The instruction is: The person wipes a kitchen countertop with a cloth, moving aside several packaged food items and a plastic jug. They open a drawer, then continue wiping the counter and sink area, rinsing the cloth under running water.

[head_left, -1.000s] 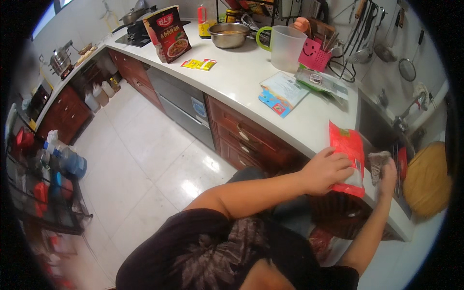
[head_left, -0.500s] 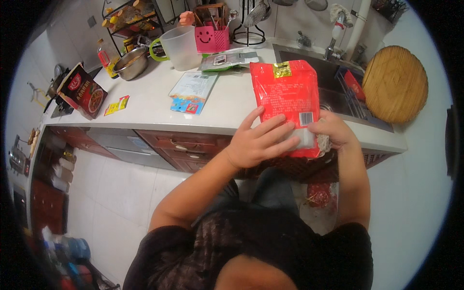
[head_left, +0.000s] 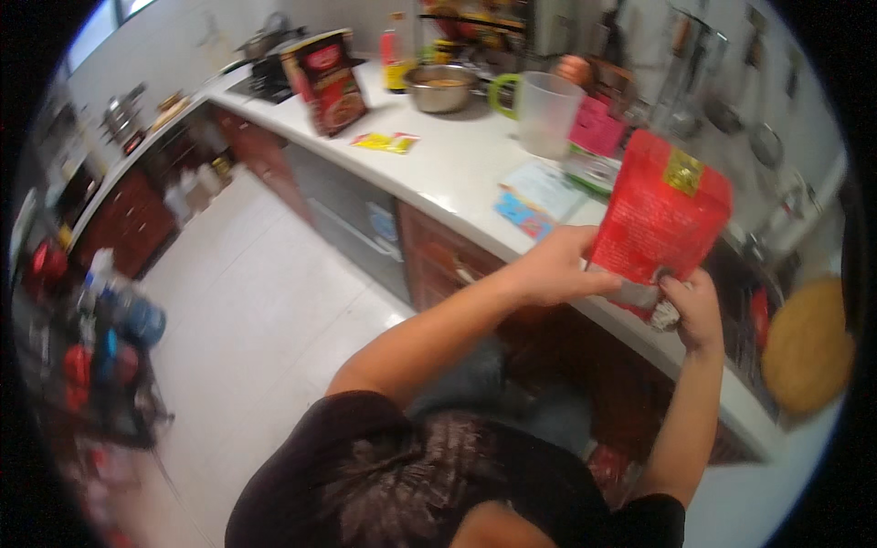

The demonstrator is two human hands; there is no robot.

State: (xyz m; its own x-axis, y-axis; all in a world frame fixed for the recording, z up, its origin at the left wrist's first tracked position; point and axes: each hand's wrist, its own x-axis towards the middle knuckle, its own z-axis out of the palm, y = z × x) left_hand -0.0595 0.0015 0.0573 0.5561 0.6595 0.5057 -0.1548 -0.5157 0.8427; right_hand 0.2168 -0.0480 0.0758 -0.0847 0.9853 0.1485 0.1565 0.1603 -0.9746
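Note:
A red food packet (head_left: 654, 212) with a yellow patch near its top is tilted up in front of me, over the counter's edge. My left hand (head_left: 568, 265) is closed on its lower left edge, thumb across the front and fingers hidden behind. At the lower right corner my right hand (head_left: 696, 309) grips it, thumb on the front. A crumpled greyish cloth (head_left: 665, 316) pokes out below the packet beside the right hand. Past the packet, a blue-and-white packet (head_left: 539, 199) and a green-and-grey packet (head_left: 590, 170) lie on the counter.
The white counter (head_left: 448, 173) also bears a clear jug (head_left: 548, 114), a metal bowl (head_left: 440, 89), a sauce bottle (head_left: 396, 55), a standing dark red pouch (head_left: 327, 84) and a small yellow sachet (head_left: 385, 142). A round wooden board (head_left: 808, 347) leans by the sink at right.
The view has swung left toward the stove. My left hand has gone from fingers spread over the packet's front to gripping its left edge; the packet now tilts to the right.

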